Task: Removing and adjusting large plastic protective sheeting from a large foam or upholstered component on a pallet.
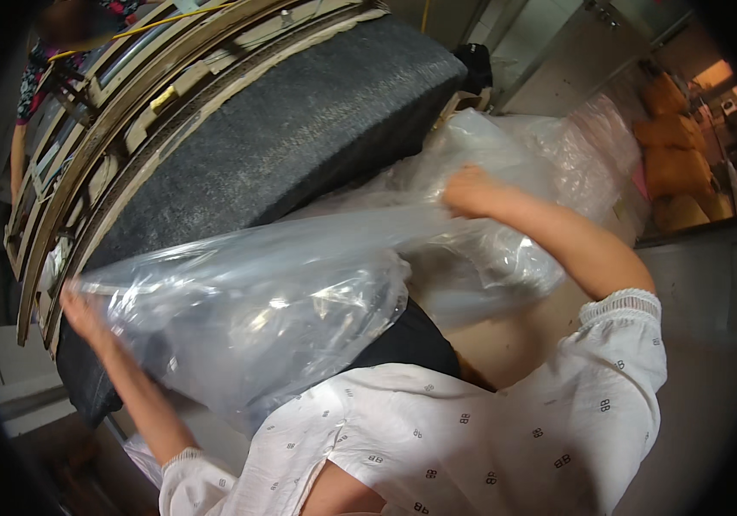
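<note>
Left hand (83, 314) & right hand (469, 191) each pinch an edge of clear plastic sheeting (282, 284), arms spread wide to keep it taut over dark upholstered cushion (299, 129) w/ wood frame (127, 112) behind.

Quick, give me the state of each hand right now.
Left hand: closed on the edge of the clear plastic sheet, beside the dark grey cushion.
Right hand: closed, gripping the same sheet higher up.
</note>
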`<state>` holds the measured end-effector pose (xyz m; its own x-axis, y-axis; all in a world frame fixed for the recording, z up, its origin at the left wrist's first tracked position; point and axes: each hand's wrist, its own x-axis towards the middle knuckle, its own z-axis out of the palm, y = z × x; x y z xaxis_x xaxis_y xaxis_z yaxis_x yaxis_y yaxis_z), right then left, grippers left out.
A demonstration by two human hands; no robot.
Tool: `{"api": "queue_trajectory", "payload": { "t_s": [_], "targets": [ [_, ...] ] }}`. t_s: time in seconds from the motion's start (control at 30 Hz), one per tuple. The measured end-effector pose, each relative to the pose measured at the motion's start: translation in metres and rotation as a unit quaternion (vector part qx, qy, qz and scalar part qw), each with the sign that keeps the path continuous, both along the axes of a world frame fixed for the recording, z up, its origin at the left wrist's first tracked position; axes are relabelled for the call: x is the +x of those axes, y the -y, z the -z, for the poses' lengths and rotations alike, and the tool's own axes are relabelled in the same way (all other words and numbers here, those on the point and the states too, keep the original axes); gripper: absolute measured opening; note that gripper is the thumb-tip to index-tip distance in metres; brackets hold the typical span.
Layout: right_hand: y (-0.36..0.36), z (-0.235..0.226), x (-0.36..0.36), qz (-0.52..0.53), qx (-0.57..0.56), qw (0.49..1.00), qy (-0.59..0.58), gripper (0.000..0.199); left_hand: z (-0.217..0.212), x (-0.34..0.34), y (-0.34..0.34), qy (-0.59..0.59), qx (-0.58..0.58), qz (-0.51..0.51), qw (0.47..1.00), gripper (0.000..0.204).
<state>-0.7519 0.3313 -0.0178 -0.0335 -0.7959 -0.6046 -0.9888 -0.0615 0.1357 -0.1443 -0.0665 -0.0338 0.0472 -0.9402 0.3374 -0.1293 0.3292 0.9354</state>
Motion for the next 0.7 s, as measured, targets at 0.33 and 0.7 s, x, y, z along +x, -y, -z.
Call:
{"api": "queue_trajectory", "payload": {
  "t_s": [0.33,0.7],
  "targets": [
    [-0.003,-0.13,-0.21,0.368,-0.41,0.795,-0.253,0.025,0.036,0.245,0.013,0.351,-0.003,-0.393,0.85,0.038],
    [0.135,-0.059,-0.126,-0.024,-0.608,0.793,0.008,0.034,0.022,0.334,-0.003,0.557,0.057,-0.381,0.736,0.035]
  ]
}}
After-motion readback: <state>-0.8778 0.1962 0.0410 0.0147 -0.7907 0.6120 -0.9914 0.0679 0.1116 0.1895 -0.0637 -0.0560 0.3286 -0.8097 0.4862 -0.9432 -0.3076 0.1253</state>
